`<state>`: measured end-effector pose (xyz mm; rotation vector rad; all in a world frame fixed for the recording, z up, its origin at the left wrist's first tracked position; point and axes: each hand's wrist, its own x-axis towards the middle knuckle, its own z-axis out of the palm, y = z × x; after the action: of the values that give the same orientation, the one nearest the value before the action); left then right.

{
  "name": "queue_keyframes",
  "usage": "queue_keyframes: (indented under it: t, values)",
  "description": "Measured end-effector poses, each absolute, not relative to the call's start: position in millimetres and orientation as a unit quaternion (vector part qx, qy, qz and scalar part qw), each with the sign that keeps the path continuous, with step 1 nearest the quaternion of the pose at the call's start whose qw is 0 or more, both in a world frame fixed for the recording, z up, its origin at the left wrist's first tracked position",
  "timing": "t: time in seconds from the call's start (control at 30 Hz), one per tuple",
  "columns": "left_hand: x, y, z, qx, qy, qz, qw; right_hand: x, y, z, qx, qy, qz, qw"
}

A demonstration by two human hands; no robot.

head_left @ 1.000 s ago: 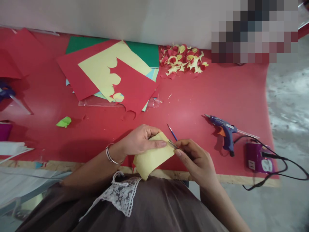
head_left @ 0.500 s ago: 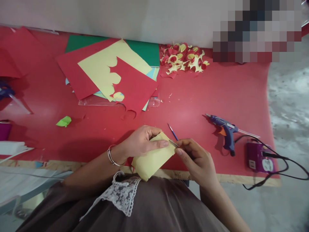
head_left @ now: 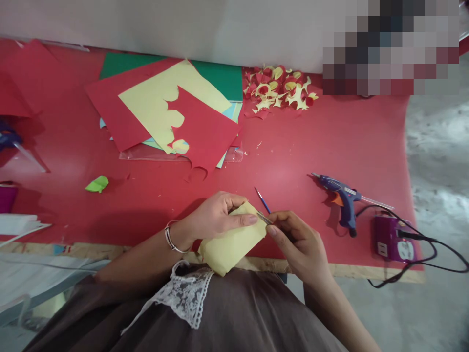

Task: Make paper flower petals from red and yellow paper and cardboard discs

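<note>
My left hand [head_left: 223, 215] is closed on a folded pale yellow paper [head_left: 234, 247], its thumb lying flat on top. The paper bends round at its lower end, close to my lap. At its right corner, my right hand [head_left: 300, 244] pinches a slim pointed metal tool [head_left: 263, 218]. The tool's tip reaches over the paper's edge; its rear end is hidden in my fingers, so I cannot tell its exact kind. Just beyond my right fingers, a thin blue-handled brush [head_left: 261, 199] lies on the red table cover [head_left: 293, 146].
Red, yellow and green sheets [head_left: 208, 127] lie stacked behind my hands, with paper scraps [head_left: 278, 88] piled alongside. To the right are a glue gun [head_left: 340, 193] and a purple box [head_left: 394, 239] with black cable. A green leaf-shaped piece [head_left: 97, 184] lies left.
Almost nothing differs. Both hands keep their hold, and the yellow paper has shifted only slightly.
</note>
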<state>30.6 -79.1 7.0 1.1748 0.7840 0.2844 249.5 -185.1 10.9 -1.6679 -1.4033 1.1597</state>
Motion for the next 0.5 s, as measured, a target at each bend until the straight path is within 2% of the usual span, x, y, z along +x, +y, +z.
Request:
queue_keyframes:
  t: [0.5]
  values:
    - [31.6, -81.3, 5.9, 0.454, 0.346, 0.122, 0.812, 248.3, -186.2, 12.5, -0.646, -0.529, 0.446, 0.321]
